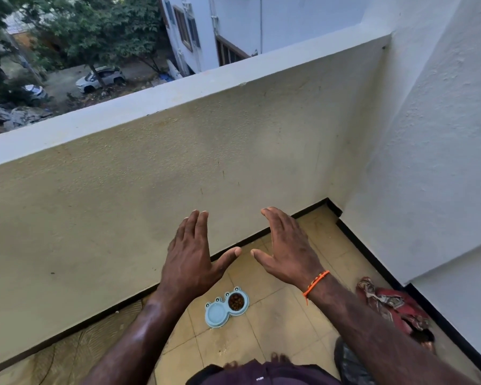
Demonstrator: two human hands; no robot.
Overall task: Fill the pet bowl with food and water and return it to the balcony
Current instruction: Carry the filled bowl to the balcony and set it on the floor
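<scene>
Balcony floor tiles are showing at the bottom of the frame, with the pet bowl (226,307) sitting low centre, kibble in one cup. Both hands, left hand (192,252) and right hand (288,250), are hovering above, spread flat, holding nothing. It is looking like light, stiff plastic, probably slosh-prone, so gripping both ends level seems wisest.

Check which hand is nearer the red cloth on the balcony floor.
Right. The right hand is held open in the air, on the same side as the red cloth by the side wall. The left hand, also open, is further over, above the pet bowl.
</scene>
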